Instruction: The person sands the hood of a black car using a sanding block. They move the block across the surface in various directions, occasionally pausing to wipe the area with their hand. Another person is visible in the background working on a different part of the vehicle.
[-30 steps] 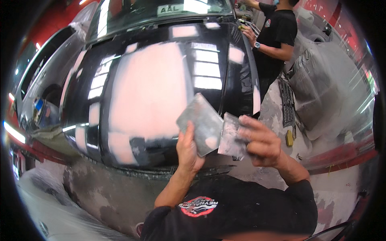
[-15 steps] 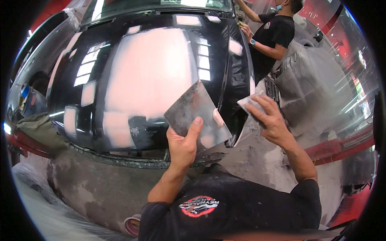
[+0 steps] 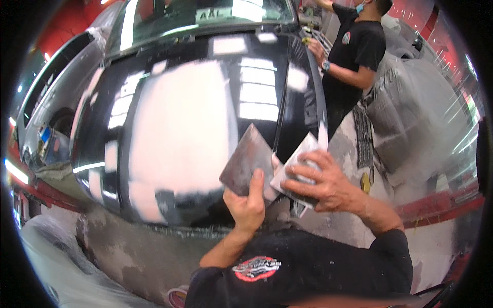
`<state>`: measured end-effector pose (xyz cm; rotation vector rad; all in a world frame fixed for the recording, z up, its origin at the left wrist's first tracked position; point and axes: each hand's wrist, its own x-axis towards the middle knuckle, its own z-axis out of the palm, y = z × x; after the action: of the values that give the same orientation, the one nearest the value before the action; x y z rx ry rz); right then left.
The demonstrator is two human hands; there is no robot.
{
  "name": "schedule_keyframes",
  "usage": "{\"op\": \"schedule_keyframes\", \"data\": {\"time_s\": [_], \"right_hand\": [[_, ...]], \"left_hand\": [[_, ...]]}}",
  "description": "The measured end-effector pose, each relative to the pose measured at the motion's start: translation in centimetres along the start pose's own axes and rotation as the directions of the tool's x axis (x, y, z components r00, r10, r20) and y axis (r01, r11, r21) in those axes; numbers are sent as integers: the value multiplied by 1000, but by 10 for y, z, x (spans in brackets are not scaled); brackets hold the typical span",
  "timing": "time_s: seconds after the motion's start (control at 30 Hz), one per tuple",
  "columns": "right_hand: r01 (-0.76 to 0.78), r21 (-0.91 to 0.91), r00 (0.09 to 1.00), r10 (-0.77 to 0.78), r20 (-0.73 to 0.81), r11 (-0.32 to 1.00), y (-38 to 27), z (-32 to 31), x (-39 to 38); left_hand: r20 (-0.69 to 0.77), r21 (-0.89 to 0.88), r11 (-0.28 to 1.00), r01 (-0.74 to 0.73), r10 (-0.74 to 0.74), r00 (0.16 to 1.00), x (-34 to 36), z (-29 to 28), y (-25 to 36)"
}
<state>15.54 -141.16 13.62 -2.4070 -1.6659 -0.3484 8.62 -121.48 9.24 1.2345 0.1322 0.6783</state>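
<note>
My left hand (image 3: 245, 208) grips a flat grey metal plate (image 3: 247, 159), thumb on top and fingers underneath. A lump of pale pink putty (image 3: 276, 163) sits near the plate's right edge. In my right hand (image 3: 328, 185) is a broad, flat putty spreader (image 3: 300, 156), whitish and smeared. Its lower left edge lies at the putty on the plate; whether it touches cannot be made out. Both tools are held over the near right part of a black car hood (image 3: 195, 208). A large pale pink filler patch (image 3: 179, 118) covers the hood's middle, with smaller patches around it.
A co-worker in a black shirt (image 3: 362, 49) stands at the hood's far right side, one hand near its edge. Plastic sheeting covers a vehicle (image 3: 411, 108) on the right. A black grille (image 3: 363, 136) and a yellow block (image 3: 365, 182) lie on the floor. A tape roll (image 3: 177, 296) shows below.
My right hand has come left and slightly down, bringing the spreader to the plate's right edge. The plate has shifted a little down and right. The view has tilted up toward the windshield.
</note>
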Motion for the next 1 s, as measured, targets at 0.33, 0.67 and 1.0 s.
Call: {"op": "schedule_keyframes", "data": {"time_s": [0.33,0.67,1.0], "right_hand": [[-89,188,962,133,-238,978,268,-54,82],[-312,17,947,310,79,950,473,24,286],[-146,-80,988,149,31,986,521,67,315]], "left_hand": [[-129,123,967,-221,236,963,39,68,-96],[-382,27,1000,-12,21,924,37,62,-121],[-343,100,982,158,-115,932,33,61,-114]]}}
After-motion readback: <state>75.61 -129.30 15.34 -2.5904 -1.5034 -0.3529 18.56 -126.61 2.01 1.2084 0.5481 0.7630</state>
